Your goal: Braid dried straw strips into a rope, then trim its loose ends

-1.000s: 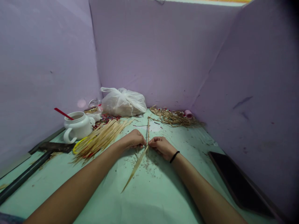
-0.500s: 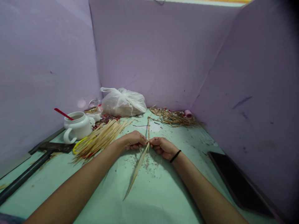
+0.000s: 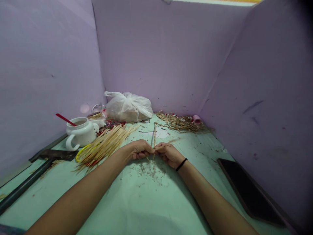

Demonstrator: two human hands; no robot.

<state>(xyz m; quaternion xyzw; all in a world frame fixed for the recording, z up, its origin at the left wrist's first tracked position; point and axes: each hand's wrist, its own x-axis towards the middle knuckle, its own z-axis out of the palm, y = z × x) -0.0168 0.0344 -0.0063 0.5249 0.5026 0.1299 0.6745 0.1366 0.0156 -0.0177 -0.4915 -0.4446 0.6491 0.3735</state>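
Note:
A thin twisted straw-coloured cord (image 3: 155, 134) runs toward me from the back of the table, ending between my fingertips. My left hand (image 3: 141, 149) is closed in a pinch on the cord's near end. Pressed up against it from the other side, my right hand (image 3: 169, 154), with a black band on the wrist, also pinches there. A pale, blurred strip of dry leaf fibre (image 3: 174, 140) sticks out beyond my right fingers. Short fibre ends poke out below both hands. The exact crossing of the strands is hidden by the fingertips.
Left of my hands lies a bundle of dry fibre strips (image 3: 107, 145), beside a white pot (image 3: 81, 132) and a dark-handled hammer-like tool (image 3: 31, 181). Behind are a tied plastic bag (image 3: 129, 107) and a cord heap (image 3: 182, 123). A dark flat slab (image 3: 246, 191) lies right.
The wide pale strip that hung toward me below the hands has swung away, and a blurred strip now shows past the right hand. Both hands stay pinched at the cord's end.

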